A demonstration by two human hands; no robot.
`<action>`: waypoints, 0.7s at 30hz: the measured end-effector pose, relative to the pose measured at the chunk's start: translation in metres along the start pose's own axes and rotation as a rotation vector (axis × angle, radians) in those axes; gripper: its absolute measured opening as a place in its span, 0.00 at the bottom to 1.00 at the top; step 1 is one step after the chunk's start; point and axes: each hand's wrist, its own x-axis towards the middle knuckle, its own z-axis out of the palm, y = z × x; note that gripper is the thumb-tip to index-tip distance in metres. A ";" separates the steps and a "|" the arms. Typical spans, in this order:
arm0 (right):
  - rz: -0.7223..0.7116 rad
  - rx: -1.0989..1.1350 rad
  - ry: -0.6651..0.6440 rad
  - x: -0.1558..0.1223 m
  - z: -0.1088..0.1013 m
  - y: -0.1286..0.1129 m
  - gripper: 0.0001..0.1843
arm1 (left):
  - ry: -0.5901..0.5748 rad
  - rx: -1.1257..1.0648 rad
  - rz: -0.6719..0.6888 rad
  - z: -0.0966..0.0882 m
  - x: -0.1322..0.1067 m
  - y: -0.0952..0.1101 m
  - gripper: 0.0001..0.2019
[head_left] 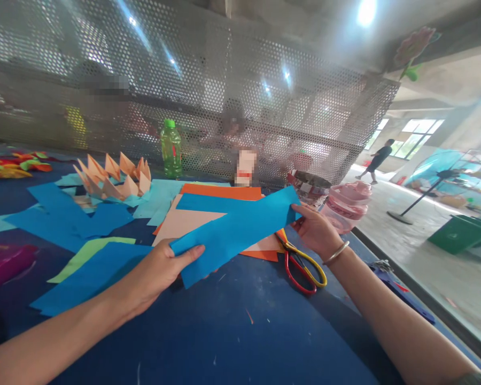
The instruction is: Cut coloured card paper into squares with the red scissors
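Observation:
A long strip of blue paper (240, 232) is stretched between my two hands above the table. My left hand (176, 264) pinches its near left end, thumb on top. At the far right end, the fingers of my right hand (310, 224) grip the strip's edge; a bangle circles that wrist. Beneath the strip lie a stack of pale peach paper (200, 220) and orange paper (220, 190), with another blue piece on top. Red and yellow handled scissors (304, 264) rest below my right hand, their blades partly hidden. Blue sheets (96, 272) lie beside my left forearm.
A folded peach paper crown (114, 179) stands at the back left, near a green bottle (171, 149). A pink plastic jug (347, 206) is at the right edge. A perforated metal screen (224, 96) rises behind the table (240, 331). A person (380, 160) walks beyond.

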 end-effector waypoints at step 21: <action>-0.008 -1.241 -0.335 -0.092 -0.029 -0.005 0.26 | 0.125 0.036 0.065 -0.008 0.005 0.007 0.16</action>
